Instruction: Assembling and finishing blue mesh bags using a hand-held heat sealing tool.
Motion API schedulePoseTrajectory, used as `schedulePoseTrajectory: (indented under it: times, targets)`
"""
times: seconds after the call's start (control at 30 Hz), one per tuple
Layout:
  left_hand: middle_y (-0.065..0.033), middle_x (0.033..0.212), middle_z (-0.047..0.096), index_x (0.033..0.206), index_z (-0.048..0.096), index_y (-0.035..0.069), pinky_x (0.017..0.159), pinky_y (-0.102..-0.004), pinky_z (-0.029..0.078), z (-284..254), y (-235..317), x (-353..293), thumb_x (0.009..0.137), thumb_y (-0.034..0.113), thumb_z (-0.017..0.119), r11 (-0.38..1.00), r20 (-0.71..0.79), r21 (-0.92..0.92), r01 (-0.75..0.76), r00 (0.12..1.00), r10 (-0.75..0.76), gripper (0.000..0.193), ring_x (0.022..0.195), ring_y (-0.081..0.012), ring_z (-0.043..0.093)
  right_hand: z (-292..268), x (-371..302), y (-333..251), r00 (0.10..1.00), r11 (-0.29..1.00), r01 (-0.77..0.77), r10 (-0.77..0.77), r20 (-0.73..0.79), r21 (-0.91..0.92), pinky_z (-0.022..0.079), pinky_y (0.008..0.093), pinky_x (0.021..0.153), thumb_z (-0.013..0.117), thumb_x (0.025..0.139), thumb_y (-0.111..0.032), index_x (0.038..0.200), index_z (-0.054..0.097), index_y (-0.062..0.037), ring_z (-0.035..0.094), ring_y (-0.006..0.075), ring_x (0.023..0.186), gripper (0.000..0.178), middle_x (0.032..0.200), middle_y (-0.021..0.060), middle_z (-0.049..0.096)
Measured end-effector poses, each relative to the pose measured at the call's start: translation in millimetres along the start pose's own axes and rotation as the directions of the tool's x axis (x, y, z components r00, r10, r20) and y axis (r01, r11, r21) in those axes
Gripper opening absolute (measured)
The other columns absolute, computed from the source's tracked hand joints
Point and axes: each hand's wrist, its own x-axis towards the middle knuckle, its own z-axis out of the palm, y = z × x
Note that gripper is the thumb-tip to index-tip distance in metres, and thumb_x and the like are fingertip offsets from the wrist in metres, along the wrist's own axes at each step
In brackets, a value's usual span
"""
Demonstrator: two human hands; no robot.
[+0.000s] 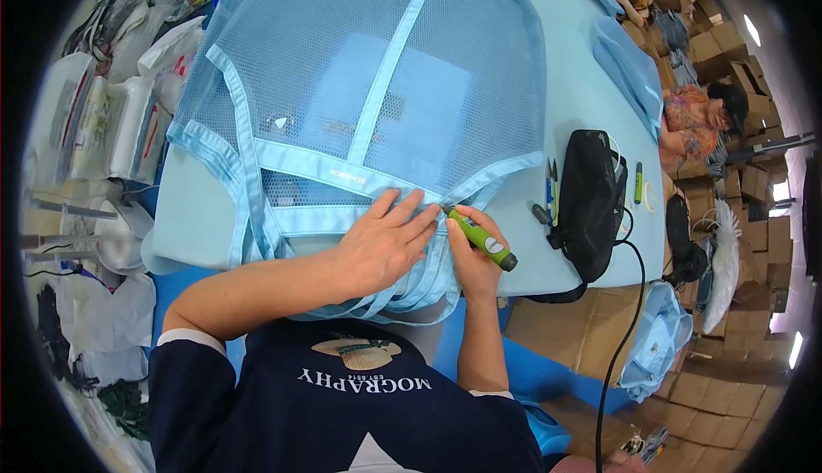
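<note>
While left hand lies flat, fingers spread, pressing blue mesh garment at its satin trim, right hand clamped around green pen-shaped tool, tip touching trim just beside left fingertips. Hands near together at near edge of light blue table. Garment spread across table, hem hanging over edge. Black pouch lies right of hands.

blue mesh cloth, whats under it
Through the blue mesh cloth a pale blue table shows. The left hand presses flat on its edge strap, hiding what lies beneath; the right hand holds a green tool beside it.
</note>
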Motion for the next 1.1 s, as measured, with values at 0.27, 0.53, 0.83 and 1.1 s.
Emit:
schedulePoseTrajectory:
  times: [0.27,0.53,0.83,1.1]
  targets:
    - [-0.0149,0.126,0.053,0.112,0.061,-0.004,0.1,-0.0465,0.031,-1,0,1,0.08,0.023,0.065,1.0,0.004,-0.008,0.002,1.0,-0.002,0.042,0.121,-0.0333,0.042,3,0,1,0.999,0.999,-0.03,0.03,-0.011,-0.012,0.046,0.021,0.067,0.068,0.08,0.002,0.1,0.064,0.0023,0.057,0.0084,0.078,0.021,0.089,0.0061,0.063]
    - [-0.0153,0.126,0.053,0.113,0.06,-0.004,0.1,-0.0468,0.032,-1,-1,1,0.08,0.023,0.065,1.0,0.008,-0.02,0.002,1.0,-0.002,0.043,0.121,-0.0336,0.042,4,-1,3,0.998,0.999,-0.045,0.046,-0.037,0.024,0.047,0.0234,0.063,0.069,0.077,0.002,0.098,0.064,0.0013,0.06,0.0113,0.074,0.022,0.086,0.0079,0.063]
    - [-0.0151,0.127,0.053,0.114,0.06,-0.004,0.101,-0.047,0.031,-2,-1,1,0.081,0.024,0.064,1.0,0.026,-0.015,0.01,1.0,-0.009,0.043,0.122,-0.0332,0.041,4,0,1,0.999,0.999,-0.033,0.033,0.004,0.015,0.047,0.021,0.068,0.067,0.081,0.002,0.103,0.063,0.0026,0.058,0.0087,0.079,0.023,0.092,0.0069,0.063]
    - [-0.0161,0.128,0.053,0.115,0.06,-0.003,0.102,-0.0466,0.03,0,-2,2,0.081,0.023,0.064,1.0,0.027,-0.004,0.01,1.0,-0.01,0.043,0.124,-0.033,0.041,5,1,-3,0.999,0.999,-0.004,0.002,-0.032,-0.045,0.047,0.0243,0.063,0.069,0.078,0.003,0.099,0.064,0.0017,0.059,0.0112,0.074,0.022,0.085,0.0081,0.063]
